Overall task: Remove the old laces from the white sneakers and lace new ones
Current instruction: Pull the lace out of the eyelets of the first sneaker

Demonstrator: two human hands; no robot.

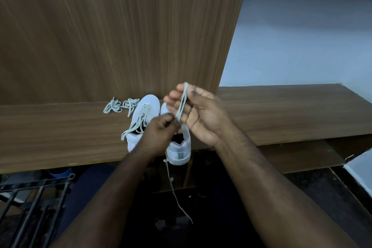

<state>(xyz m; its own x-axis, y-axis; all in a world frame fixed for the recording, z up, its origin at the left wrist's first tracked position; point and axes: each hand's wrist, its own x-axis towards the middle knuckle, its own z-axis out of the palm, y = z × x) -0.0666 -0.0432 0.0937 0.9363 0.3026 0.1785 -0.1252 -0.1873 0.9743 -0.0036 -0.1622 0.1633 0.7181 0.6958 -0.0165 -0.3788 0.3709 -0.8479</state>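
Above two white sneakers (pixel 141 119) on a wooden surface (pixel 60 137), the right hand (pixel 201 115) drapes a limp, flat lace (pixel 182 104) over its fingers while the left hand (pixel 161 133) pinches its lower part; light and floppy, it is probably best held near the ends.

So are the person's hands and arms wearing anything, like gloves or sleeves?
No. The left hand and right hand are bare, with no gloves, rings or watch showing. Both forearms are bare too; no sleeve reaches into view.

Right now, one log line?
left hand: pinches lace | right hand: holds lace loop | left sneaker: laced | spare laces: on bench
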